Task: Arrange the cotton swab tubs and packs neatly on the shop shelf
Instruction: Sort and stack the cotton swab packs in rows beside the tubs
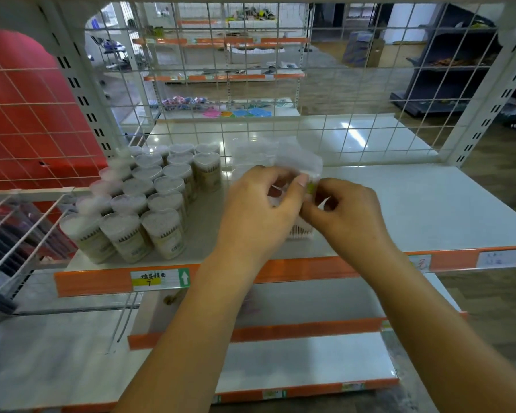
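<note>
Several clear cotton swab tubs (pixel 149 201) with heart-shaped lids stand in tight rows on the left of the white shelf (pixel 414 210). In the middle of the shelf, both my hands hold a clear plastic swab pack (pixel 300 165). My left hand (pixel 259 204) grips it from the left with the thumb on top. My right hand (pixel 340 207) pinches its right edge near a small green label. The pack's lower end with the swab tips (pixel 301 232) shows beneath my hands. More blurred clear packs (pixel 251 156) lie behind it against the wire back.
A white wire grid (pixel 370 138) backs the shelf. Its orange front strip (pixel 108 281) carries a price tag. Lower white shelves (pixel 310 362) sit below. A wire divider (pixel 27 225) bounds the left side, with a red panel behind. Other shop racks stand beyond the grid.
</note>
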`<state>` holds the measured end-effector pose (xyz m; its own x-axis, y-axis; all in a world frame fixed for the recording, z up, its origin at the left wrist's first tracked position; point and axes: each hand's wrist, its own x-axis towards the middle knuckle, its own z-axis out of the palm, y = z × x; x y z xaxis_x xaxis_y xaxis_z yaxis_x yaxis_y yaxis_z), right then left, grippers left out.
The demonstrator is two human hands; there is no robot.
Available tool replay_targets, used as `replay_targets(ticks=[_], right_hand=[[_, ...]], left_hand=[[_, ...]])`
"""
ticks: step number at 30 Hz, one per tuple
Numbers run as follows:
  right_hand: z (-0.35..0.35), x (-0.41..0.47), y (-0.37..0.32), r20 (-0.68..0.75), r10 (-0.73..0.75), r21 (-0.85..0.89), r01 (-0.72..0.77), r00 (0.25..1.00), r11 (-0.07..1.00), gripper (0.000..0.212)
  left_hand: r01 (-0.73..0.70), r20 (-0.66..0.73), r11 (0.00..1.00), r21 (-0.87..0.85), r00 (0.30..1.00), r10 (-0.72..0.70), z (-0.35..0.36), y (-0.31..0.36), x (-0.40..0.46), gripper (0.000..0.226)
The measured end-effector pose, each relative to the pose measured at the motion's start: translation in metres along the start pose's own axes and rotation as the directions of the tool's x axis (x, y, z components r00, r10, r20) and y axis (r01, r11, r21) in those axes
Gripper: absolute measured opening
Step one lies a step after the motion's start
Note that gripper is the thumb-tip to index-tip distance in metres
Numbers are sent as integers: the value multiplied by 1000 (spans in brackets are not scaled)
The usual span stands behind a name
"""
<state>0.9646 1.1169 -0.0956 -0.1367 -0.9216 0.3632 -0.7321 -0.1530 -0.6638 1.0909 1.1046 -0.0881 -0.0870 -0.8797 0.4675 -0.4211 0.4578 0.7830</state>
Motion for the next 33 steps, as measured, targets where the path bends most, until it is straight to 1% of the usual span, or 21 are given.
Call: replay_targets(ticks=[2,4,6,8,13,16,19,22,24,30,33], right_hand=[[-7,2,6,10,20,89,-21,1000,996,3],[-14,3,15,27,34,105,-36,999,994,11],[-17,6,26,46,66,92,-70,997,993,15],[-17,9,38,74,88,56,-92,993,994,14],[0,10,68,158,136,13,-140,978,990,14],[15,9,82,193,157,-21,-156,969,988,15],[28,8,93,212,172,-24,-171,962,985,16],[37,8,98,203,200,-19,-200,959,980,19],[40,8,99,190,206,-22,-206,960,978,20],[42,8,98,181,195,-46,-190,964,981,18],[43,8,97,180,189,-64,-181,965,981,18]], left_hand=[[-10,29,999,41,1000,8,-5,-8,2,18],[11,24,996,89,1000,-13,-10,-20,6,21],[60,-4,987,151,998,-60,-15,-35,8,24],[87,-28,974,209,996,-83,-19,-53,8,26],[139,-38,951,275,990,-134,-20,-94,2,25],[182,-31,951,252,983,-180,-14,-110,-4,23],[243,-16,946,216,969,-245,-8,-118,-10,28],[308,-15,929,204,950,-312,-2,-123,-12,36],[348,-9,921,176,936,-352,1,-124,-12,37],[332,-16,925,187,942,-334,7,-128,-12,23],[317,-9,924,211,946,-323,9,-131,-9,22]])
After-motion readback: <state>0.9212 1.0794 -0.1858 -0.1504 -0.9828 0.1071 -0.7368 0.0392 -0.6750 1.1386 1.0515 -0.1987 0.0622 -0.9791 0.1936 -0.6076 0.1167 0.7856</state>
